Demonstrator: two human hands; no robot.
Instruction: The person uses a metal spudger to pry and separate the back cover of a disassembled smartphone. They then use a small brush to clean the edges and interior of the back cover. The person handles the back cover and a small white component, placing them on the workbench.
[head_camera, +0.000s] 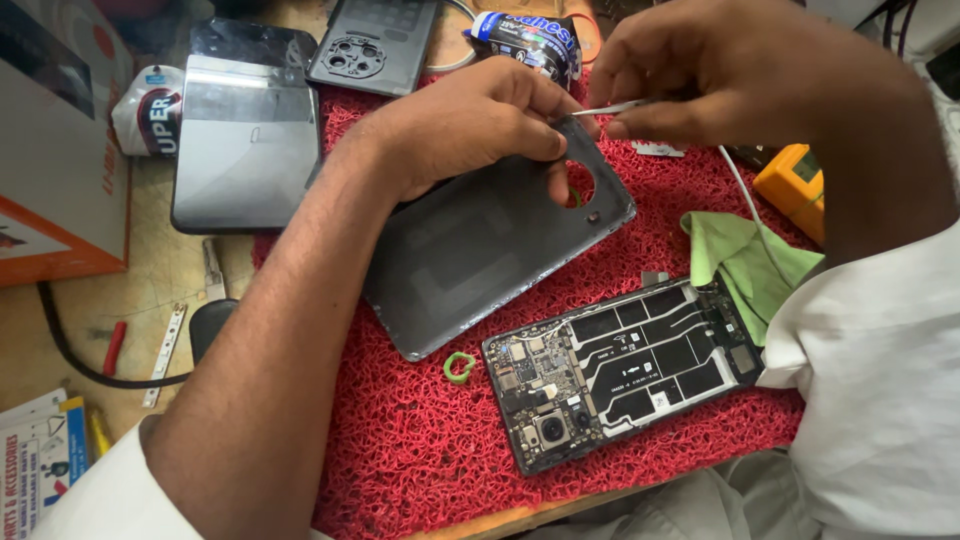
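Nearest me, the opened phone (625, 370) lay with its circuit board up on the red mat (420, 450), a small green ring (459, 367) just beside it. Beyond that, my left hand (470, 125) gripped the dark back cover (490, 250) by its upper edge, near the round camera hole, tilting it off the mat. My right hand (700, 75) pinched thin metal tweezers (612, 107) whose tip met that edge. Farther off lay a glue tube (528, 38).

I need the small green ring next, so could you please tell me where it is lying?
The green ring lies on the red mat, low in the head view, between the dark back cover and the opened phone.
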